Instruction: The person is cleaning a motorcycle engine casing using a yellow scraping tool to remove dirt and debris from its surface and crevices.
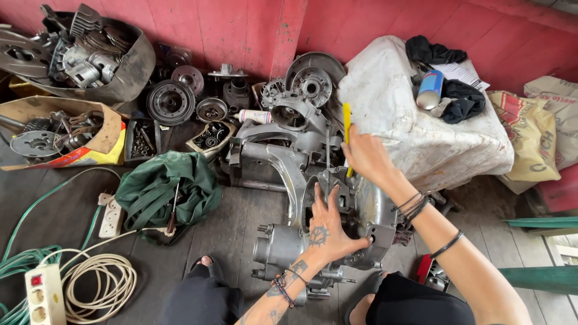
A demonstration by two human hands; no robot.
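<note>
We kneel over the engine case point(313, 198), which lies on the wooden floor point(229, 222) at centre. Our left hand point(325, 232) is spread flat on its cover, fingers apart, gripping nothing. Our right hand point(365, 153), at one o'clock from the left, is closed around a yellow tool point(347, 123) held upright. A green bag point(165, 189) sits at nine o'clock, a white-draped block point(415, 120) at two.
</note>
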